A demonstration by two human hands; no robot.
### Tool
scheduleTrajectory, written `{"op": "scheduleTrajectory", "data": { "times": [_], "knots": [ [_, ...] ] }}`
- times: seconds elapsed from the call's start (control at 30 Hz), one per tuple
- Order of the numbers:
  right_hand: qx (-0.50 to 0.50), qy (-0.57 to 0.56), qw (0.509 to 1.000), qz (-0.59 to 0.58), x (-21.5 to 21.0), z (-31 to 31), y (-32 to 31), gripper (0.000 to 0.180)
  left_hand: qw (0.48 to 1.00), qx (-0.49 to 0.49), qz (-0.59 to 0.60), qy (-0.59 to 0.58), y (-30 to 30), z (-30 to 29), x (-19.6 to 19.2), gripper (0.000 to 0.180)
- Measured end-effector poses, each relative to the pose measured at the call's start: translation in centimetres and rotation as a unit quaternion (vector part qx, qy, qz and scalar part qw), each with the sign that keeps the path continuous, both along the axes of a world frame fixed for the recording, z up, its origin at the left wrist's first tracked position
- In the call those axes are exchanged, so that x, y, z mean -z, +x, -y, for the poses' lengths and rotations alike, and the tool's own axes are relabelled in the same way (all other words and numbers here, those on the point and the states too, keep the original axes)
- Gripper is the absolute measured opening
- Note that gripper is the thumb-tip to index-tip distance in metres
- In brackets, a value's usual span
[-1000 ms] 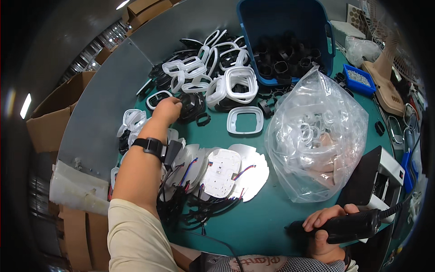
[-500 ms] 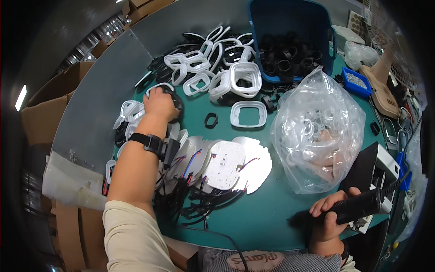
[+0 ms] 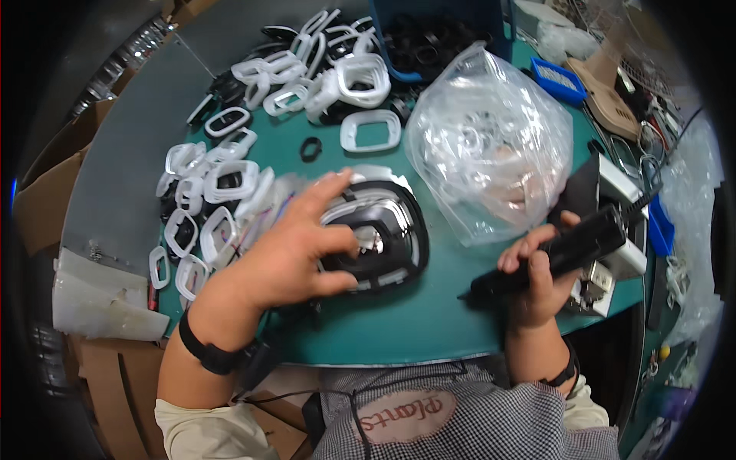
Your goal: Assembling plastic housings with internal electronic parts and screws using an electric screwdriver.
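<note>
My left hand [image 3: 303, 245] is over the left side of a black, rounded-square plastic housing [image 3: 410, 264] with a glossy inside. Its fingers are spread apart, their tips over the housing; whether they touch it I cannot tell. The housing lies in front of me and covers most of the shiny metal plates under it. At the right, my right hand [image 3: 540, 280] is wrapped round a black electric screwdriver [image 3: 586, 241], held nearly level with its tip to the left. Several white frames [image 3: 230, 180] lie left of my left hand.
More white frames [image 3: 364, 80] are heaped at the back, with a blue bin [image 3: 510, 31] of black parts beside them. A clear plastic bag [image 3: 491, 146] stands right of the housing. A black ring [image 3: 310, 149] lies on the green table. A blue tray [image 3: 558, 80] sits at the back right.
My left hand has come from the frame pile toward me and right, bringing the black housing over the metal plates. My right hand still holds the screwdriver. The view has shifted.
</note>
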State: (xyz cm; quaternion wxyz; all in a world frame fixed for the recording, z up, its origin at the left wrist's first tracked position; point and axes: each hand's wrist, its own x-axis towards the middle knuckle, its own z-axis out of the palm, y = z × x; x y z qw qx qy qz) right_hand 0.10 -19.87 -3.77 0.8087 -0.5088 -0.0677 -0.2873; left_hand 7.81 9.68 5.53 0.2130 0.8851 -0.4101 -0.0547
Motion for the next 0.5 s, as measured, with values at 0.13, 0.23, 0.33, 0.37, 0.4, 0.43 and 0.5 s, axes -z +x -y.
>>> {"op": "scheduleTrajectory", "data": {
  "times": [0.13, 0.23, 0.33, 0.37, 0.4, 0.43, 0.5],
  "knots": [
    [0.011, -0.024, 0.999, 0.028, -0.3, 0.3, 0.0, 0.062, 0.994, 0.052, -0.097, 0.003, -3.9, 2.3, 3.4, 0.032],
    [0.012, -0.043, 0.999, 0.03, -0.2, 0.3, 0.0, 0.06, 0.99, 0.056, -0.131, 0.0, -5.5, 2.6, 5.6, 0.032],
    [0.021, -0.017, 0.999, 0.026, -0.7, 0.1, -0.1, 0.059, 0.998, 0.006, -0.059, -0.009, -6.6, 3.1, 6.4, 0.033],
    [0.025, -0.017, 0.999, 0.028, -0.6, 0.2, -0.1, 0.059, 0.998, 0.007, -0.061, -0.008, -7.0, 3.4, 6.4, 0.033],
    [0.026, -0.019, 0.999, 0.029, -0.5, 0.3, -0.1, 0.059, 0.998, -0.038, -0.049, 0.015, -7.5, 3.7, 6.2, 0.035],
    [0.027, -0.018, 0.999, 0.026, -0.5, 0.4, -0.1, 0.059, 0.995, -0.083, -0.036, 0.039, -8.0, 4.1, 6.1, 0.037],
    [0.02, -0.013, 0.999, 0.035, -0.7, 0.4, -0.1, 0.059, 0.993, -0.104, 0.009, 0.053, -9.1, 4.8, 6.1, 0.043]
  ]
}}
